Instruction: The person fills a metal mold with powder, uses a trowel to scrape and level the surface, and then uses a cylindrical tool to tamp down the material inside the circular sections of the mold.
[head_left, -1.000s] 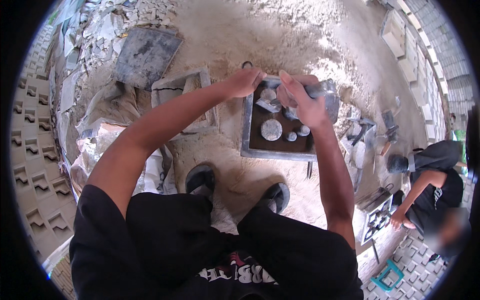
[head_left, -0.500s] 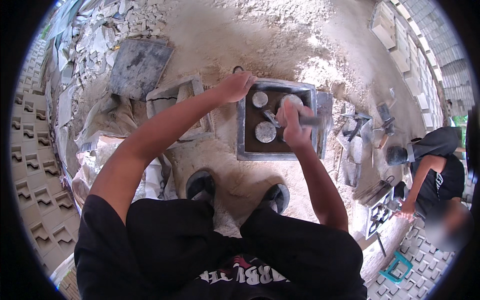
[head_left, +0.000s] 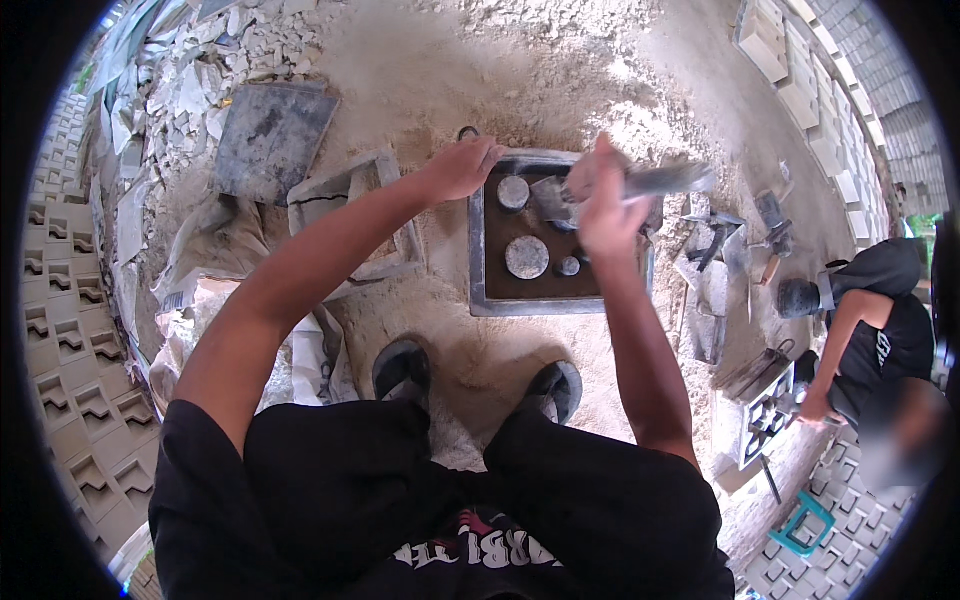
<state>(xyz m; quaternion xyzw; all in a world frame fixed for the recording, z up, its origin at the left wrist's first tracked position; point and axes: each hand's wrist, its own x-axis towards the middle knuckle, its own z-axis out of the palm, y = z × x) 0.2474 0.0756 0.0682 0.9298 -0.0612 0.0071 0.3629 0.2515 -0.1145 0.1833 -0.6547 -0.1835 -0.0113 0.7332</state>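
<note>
A dark square metal mould (head_left: 480, 255) lies on the dusty ground before me, with a dark brown bed inside. Round pale-topped pieces stand in it: one at the upper left (head_left: 513, 194), a wider one (head_left: 526, 258) below and a small one (head_left: 568, 266) beside that. At the far left corner, my left hand (head_left: 465, 168) is closed on the mould's rim. My right hand (head_left: 606, 205), smeared by motion, grips a flat-bladed hand tool (head_left: 553, 203) over the mould's right half. A blurred grey length (head_left: 670, 180) sticks out to the right of this hand.
An empty-centred frame (head_left: 305, 205) and a dark flat plate (head_left: 275, 140) lie left, near rubble (head_left: 190, 90). Metal tools and pieces (head_left: 715, 260) lie right. Another person's hand (head_left: 818, 410) works at a mould (head_left: 768, 415). Pale blocks (head_left: 800, 90) line the right side.
My right hand has moved up and slightly right with the tool, uncovering the small round piece. My left hand stays at the mould's far left corner.
</note>
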